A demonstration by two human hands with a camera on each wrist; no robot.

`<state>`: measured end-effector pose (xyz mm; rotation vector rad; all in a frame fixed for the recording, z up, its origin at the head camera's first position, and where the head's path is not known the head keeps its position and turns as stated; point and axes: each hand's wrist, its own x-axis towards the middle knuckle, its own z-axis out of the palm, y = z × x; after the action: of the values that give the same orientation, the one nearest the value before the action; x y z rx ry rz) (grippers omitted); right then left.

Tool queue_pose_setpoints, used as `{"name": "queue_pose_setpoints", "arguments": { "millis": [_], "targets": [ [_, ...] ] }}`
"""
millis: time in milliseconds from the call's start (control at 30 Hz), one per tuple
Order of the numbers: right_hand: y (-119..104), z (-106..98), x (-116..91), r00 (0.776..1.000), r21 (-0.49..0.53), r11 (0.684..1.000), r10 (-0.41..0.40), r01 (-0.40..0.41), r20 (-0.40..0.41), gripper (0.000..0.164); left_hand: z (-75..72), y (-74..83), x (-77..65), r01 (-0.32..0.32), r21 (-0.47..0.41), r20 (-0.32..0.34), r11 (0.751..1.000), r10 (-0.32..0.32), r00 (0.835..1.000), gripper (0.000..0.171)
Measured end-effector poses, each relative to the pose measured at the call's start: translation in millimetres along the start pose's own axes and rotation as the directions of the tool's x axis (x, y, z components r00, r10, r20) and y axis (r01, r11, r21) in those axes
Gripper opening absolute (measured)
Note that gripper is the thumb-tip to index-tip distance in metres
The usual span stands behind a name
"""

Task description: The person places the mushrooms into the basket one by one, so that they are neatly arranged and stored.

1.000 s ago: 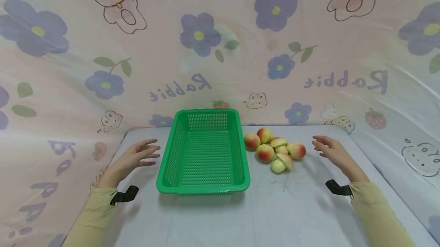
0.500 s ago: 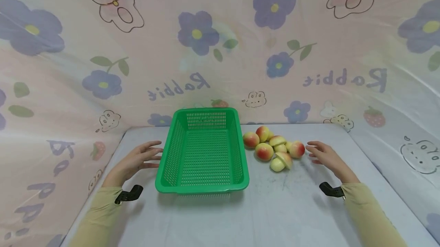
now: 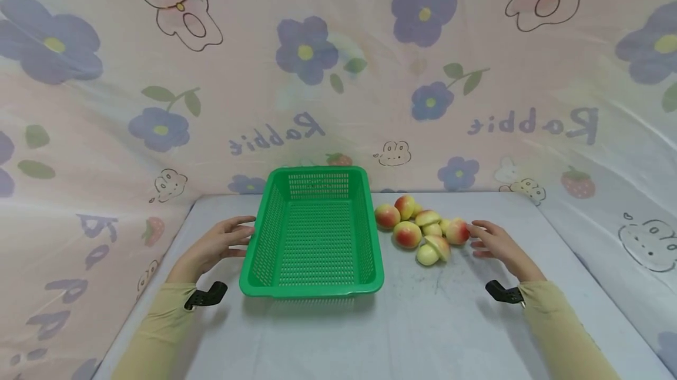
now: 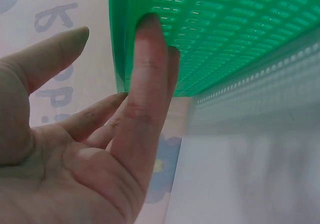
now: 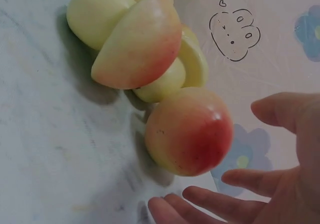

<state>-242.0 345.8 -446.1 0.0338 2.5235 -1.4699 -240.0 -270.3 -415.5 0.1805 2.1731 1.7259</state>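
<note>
A green perforated plastic basket (image 3: pixel 317 245) stands on the table with nothing in it. My left hand (image 3: pixel 214 245) is at its left side, fingers extended; in the left wrist view fingertips overlap the basket wall (image 4: pixel 210 39), and whether they touch it I cannot tell. To the basket's right lies a cluster of toy mushrooms (image 3: pixel 407 235) with red-and-yellow caps and pale stems. Beside the rightmost mushroom (image 5: pixel 190 131) my right hand (image 3: pixel 499 245) holds nothing, its thumb and fingers spread apart. A gap shows between those fingers and the cap in the right wrist view.
The table (image 3: pixel 412 333) has a pale cover. Behind it and at the sides hangs a printed cloth (image 3: pixel 359 74) with flowers and rabbits. A black wrist mount (image 3: pixel 207 296) sits on the left forearm, another mount (image 3: pixel 505 293) on the right.
Both hands have moved inward: the left rightward to the basket's side, the right leftward to the rightmost mushroom. The basket and mushrooms have stayed in place.
</note>
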Motion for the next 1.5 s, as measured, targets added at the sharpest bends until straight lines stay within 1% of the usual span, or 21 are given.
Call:
{"name": "queue_pose_setpoints", "arguments": {
  "millis": [167,267,367,533,700,900,1100,1267,1500],
  "targets": [
    [1.5,0.6,6.0,1.0,0.066,0.998,-0.008,0.007,0.007,0.071,0.5,-0.4,1.8,0.005,-0.002,-0.006,1.0,-0.005,1.0,0.071],
    [0.0,1.3,8.6,1.0,0.085,0.996,-0.009,0.008,0.012,0.073,1.8,-0.7,1.8,0.008,-0.002,-0.011,1.0,-0.008,1.0,0.072],
    [-1.8,3.3,11.1,1.0,0.094,0.995,0.013,-0.013,0.003,0.076,3.4,-0.5,1.7,0.01,0.005,-0.009,1.0,-0.01,1.0,0.074],
    [-4.5,8.4,15.4,0.998,0.074,0.996,0.057,-0.054,-0.036,0.08,5.5,1.0,2.5,-0.002,0.024,-0.013,1.0,0.003,1.0,0.075],
    [-5.2,13.3,18.4,0.995,0.039,0.997,0.07,-0.068,-0.07,0.085,5.6,-0.3,4.4,0.003,0.014,-0.017,1.0,-0.002,1.0,0.074],
    [-4.0,19.7,20.6,0.993,0.025,0.999,0.047,-0.045,-0.111,0.087,5.2,-2.7,4.4,-0.002,0.009,-0.01,1.0,0.002,1.0,0.074],
    [-3.5,24.8,19.0,0.991,-0.021,0.999,0.027,-0.03,-0.129,0.084,6.6,-2.9,0.6,0.008,0.003,-0.014,1.0,-0.008,1.0,0.074],
    [-4.7,26.0,17.0,0.99,-0.052,0.998,0.036,-0.043,-0.139,0.085,7.6,-3.3,0.8,0.01,0.0,-0.015,1.0,-0.01,1.0,0.073],
    [-10.0,26.5,17.6,0.985,-0.109,0.992,0.041,-0.06,-0.165,0.086,5.7,-2.8,4.6,-0.014,0.007,-0.008,1.0,0.014,1.0,0.074]
  ]
}}
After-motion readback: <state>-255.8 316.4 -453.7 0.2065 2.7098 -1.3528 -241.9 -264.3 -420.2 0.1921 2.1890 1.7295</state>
